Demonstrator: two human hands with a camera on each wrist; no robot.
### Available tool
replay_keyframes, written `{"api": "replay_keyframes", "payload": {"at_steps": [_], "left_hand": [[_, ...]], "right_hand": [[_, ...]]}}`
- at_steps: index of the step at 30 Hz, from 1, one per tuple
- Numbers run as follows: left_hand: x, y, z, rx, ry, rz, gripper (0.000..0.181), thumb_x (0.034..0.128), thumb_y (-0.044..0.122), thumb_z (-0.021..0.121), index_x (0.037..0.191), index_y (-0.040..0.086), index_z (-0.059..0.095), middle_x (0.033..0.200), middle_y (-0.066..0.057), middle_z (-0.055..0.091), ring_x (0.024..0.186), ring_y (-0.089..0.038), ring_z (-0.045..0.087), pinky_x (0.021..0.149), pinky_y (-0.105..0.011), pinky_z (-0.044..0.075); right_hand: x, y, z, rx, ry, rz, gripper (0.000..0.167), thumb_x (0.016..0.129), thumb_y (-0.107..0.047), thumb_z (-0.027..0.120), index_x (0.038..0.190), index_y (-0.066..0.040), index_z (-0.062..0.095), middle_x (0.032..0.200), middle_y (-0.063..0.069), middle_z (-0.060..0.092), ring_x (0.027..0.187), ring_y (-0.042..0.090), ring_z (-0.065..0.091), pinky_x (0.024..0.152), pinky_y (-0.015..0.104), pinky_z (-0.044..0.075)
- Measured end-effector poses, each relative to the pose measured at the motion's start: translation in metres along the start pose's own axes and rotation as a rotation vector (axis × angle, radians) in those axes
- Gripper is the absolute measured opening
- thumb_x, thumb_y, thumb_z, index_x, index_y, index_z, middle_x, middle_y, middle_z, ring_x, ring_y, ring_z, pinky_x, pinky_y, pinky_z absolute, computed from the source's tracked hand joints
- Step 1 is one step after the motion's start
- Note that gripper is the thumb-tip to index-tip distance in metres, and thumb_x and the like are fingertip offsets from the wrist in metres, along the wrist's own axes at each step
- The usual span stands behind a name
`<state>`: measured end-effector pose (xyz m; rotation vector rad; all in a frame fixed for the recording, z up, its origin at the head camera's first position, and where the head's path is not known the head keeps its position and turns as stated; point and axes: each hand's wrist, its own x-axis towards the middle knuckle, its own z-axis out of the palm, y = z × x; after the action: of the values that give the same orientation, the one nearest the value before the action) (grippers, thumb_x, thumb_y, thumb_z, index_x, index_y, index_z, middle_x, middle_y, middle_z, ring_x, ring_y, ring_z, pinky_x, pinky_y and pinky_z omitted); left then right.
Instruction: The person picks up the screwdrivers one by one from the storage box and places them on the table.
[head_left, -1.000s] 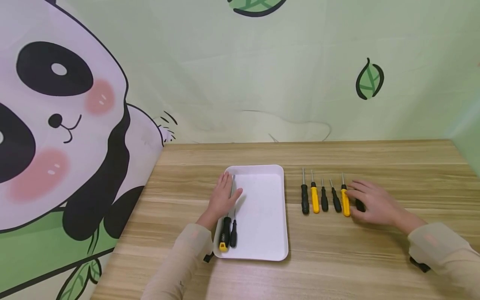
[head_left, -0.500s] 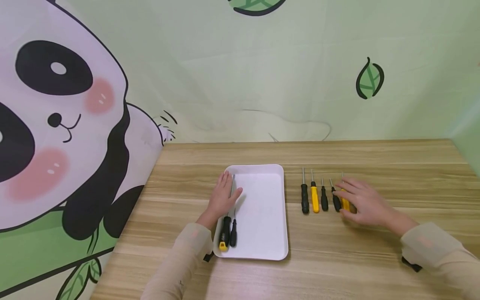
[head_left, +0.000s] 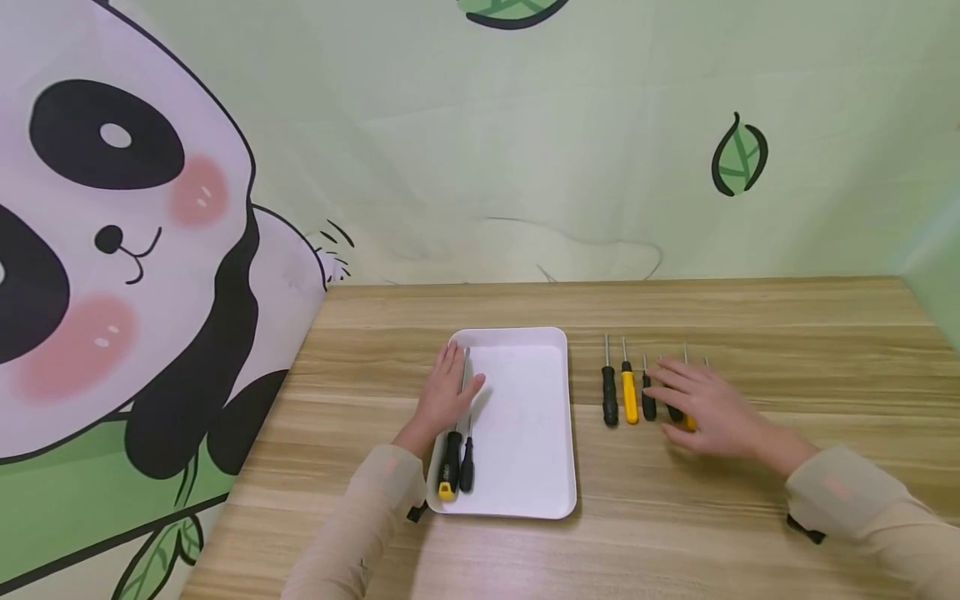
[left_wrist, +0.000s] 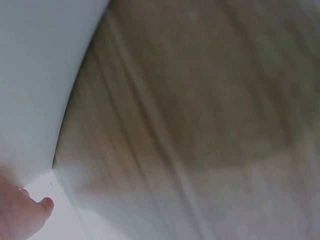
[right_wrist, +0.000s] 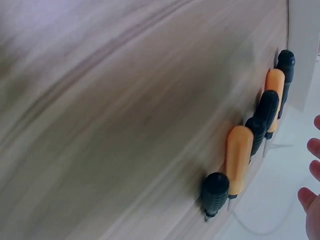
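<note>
My left hand rests on the left rim of a white tray, fingers straight and thumb spread over the inside. Along that side of the tray lie a large black screwdriver with a yellow handle end and a small black screwdriver. My right hand hovers with loosely spread fingers over a row of screwdrivers, holding nothing. At the row's left are a black screwdriver, a yellow one and a small black one. The hand partly covers the rest; the right wrist view shows another yellow handle and a ribbed black handle.
Everything lies on a wood-grain table. Behind it hangs a pale green backdrop with leaf drawings, and a large cartoon panda covers the left side.
My right hand has moved left along the row, from beside the rightmost screwdrivers to over the right half of the row. The left hand and the tray stay put.
</note>
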<state>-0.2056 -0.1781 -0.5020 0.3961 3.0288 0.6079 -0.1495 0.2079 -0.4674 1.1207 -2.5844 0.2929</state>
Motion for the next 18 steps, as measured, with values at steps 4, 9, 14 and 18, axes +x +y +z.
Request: {"api": "replay_keyframes", "payload": {"at_steps": [4,9,14,18], "left_hand": [[0.000,0.000,0.000,-0.002,-0.005,-0.004,0.071,0.0918,0.046,0.036,0.140,-0.003,0.016,0.148,-0.016,0.008,0.137,-0.030,0.007,0.110,-0.042,0.013],[0.000,0.001,-0.001,-0.006,-0.007,-0.005,0.071,0.0918,0.046,0.036,0.139,-0.003,0.016,0.148,-0.015,0.008,0.137,-0.029,0.008,0.111,-0.041,0.013],[0.000,0.001,-0.001,-0.003,-0.013,-0.011,0.072,0.0915,0.047,0.035,0.140,-0.002,0.015,0.148,-0.014,0.008,0.137,-0.029,0.007,0.111,-0.041,0.012],[0.000,0.001,-0.001,-0.002,-0.013,-0.011,0.072,0.0914,0.047,0.035,0.140,-0.002,0.015,0.148,-0.014,0.007,0.137,-0.029,0.007,0.110,-0.042,0.013]], "right_hand": [[0.004,-0.005,0.000,0.010,0.009,-0.029,0.048,0.066,-0.025,0.069,0.109,-0.006,0.061,0.121,0.015,0.054,0.114,0.035,0.043,0.088,0.053,0.037],[0.008,-0.012,-0.001,0.006,0.010,-0.053,0.049,0.065,-0.025,0.069,0.110,-0.006,0.061,0.123,0.015,0.052,0.115,0.035,0.042,0.088,0.053,0.038],[0.011,-0.019,0.001,0.030,0.016,-0.072,0.050,0.065,-0.026,0.069,0.111,-0.009,0.061,0.125,0.013,0.051,0.117,0.033,0.041,0.087,0.053,0.039],[0.013,-0.023,0.002,0.045,0.023,-0.088,0.051,0.065,-0.026,0.070,0.112,-0.010,0.060,0.126,0.011,0.051,0.117,0.033,0.042,0.086,0.052,0.040]]}}
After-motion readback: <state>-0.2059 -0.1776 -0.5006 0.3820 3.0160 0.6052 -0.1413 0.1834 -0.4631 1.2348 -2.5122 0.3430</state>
